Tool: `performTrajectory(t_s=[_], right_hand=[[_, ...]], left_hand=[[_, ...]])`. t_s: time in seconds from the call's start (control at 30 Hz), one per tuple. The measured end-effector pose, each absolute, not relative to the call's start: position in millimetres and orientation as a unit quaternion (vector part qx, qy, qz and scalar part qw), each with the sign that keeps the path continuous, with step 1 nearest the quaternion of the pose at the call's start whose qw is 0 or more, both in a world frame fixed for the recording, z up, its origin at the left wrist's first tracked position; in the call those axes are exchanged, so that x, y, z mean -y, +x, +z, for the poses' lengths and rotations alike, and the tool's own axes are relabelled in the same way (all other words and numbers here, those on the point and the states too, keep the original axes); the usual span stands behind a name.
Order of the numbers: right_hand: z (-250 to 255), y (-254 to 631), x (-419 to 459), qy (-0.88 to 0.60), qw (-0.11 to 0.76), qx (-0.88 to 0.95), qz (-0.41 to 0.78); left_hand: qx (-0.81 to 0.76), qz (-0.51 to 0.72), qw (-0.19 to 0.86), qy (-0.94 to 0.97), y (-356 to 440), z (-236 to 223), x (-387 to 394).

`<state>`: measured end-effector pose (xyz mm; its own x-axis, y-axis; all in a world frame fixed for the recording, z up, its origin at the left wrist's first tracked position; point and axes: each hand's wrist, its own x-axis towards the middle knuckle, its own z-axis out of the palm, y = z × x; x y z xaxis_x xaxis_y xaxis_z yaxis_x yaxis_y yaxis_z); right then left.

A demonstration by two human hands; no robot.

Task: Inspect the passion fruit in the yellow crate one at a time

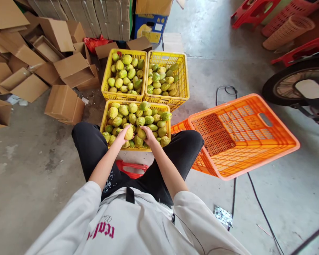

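Right in front of my knees is a yellow plastic crate heaped with green-yellow lemons. My left hand is closed around a yellow lemon just above the pile. Close beside it, my right hand grips a greener lemon, its fingers partly hidden behind the fruit. Beyond stand two more yellow crates of lemons, one at the left and one at the right.
An orange crate leans tilted by my right knee. Cardboard boxes lie piled at the left. A motorbike wheel and red stools are at the right. Black cables run across the floor. Beneath me is a red stool.
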<state>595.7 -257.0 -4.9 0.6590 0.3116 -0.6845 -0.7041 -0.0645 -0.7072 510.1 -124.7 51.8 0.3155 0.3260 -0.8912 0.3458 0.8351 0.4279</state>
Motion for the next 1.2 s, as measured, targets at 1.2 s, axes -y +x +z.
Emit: performTrajectory(t_s=[1.2], right_hand=[[124,785,229,-0.663,0.694,-0.148,0.238]], left_hand=[[-0.612,-0.055,0.746,0.256,511,48,125]])
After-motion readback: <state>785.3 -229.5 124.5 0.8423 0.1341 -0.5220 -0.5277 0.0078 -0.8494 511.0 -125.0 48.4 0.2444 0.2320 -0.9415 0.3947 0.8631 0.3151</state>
